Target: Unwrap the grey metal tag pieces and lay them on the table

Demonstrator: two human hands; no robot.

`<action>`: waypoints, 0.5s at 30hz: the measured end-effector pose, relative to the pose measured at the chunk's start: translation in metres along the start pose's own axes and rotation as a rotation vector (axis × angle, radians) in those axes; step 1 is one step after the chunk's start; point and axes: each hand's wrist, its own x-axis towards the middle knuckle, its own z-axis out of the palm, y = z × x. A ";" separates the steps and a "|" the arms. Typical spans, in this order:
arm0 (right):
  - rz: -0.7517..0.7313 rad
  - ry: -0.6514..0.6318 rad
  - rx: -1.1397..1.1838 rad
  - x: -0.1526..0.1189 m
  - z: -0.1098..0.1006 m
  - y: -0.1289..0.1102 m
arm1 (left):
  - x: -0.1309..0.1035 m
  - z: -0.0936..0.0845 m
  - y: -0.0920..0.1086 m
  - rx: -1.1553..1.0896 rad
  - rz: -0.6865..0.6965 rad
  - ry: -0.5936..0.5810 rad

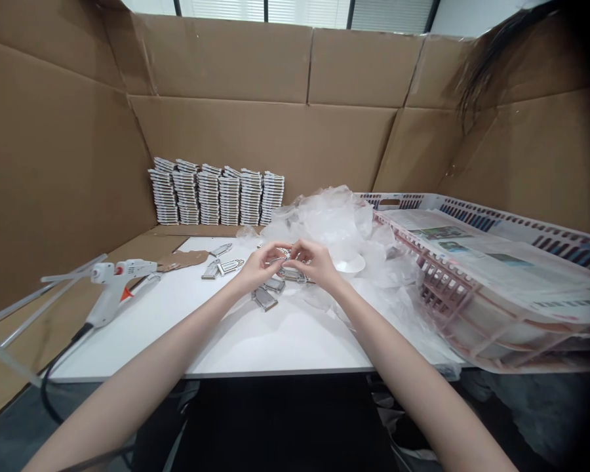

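Note:
Over the middle of the white table, my left hand (262, 267) and my right hand (314, 263) meet fingertip to fingertip. The fingers of both are pinched around a small item between them, too small and too covered to name. Several flat grey metal pieces (264, 299) lie just below and beside the hands. More such pieces, one with a pale outlined frame (231, 266), rest to the left of my left hand. A heap of clear plastic bags (334, 219) rises right behind and beside my right hand.
At the left lie a white glue gun (111, 288) with a black cord and clear sticks (24, 314). Several stacks of flat pieces (209, 196) stand against the cardboard wall (226, 137). A pink and white basket (442, 295) holding newspaper (496, 255) is at the right.

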 end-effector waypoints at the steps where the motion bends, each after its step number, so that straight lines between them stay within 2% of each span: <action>1: 0.037 0.004 0.029 0.000 -0.002 0.000 | 0.000 0.000 0.001 0.017 0.008 0.022; 3: 0.126 -0.027 0.092 0.000 -0.007 0.000 | 0.001 -0.001 0.002 0.034 0.022 0.065; 8: 0.326 -0.196 0.230 0.000 -0.017 -0.001 | 0.000 -0.005 0.001 0.041 0.035 0.123; 11: 0.393 -0.192 0.324 0.000 -0.017 -0.003 | 0.000 -0.005 0.000 0.033 0.045 0.133; 15: 0.405 -0.156 0.375 0.001 -0.012 0.000 | -0.001 -0.005 0.002 0.024 0.040 0.130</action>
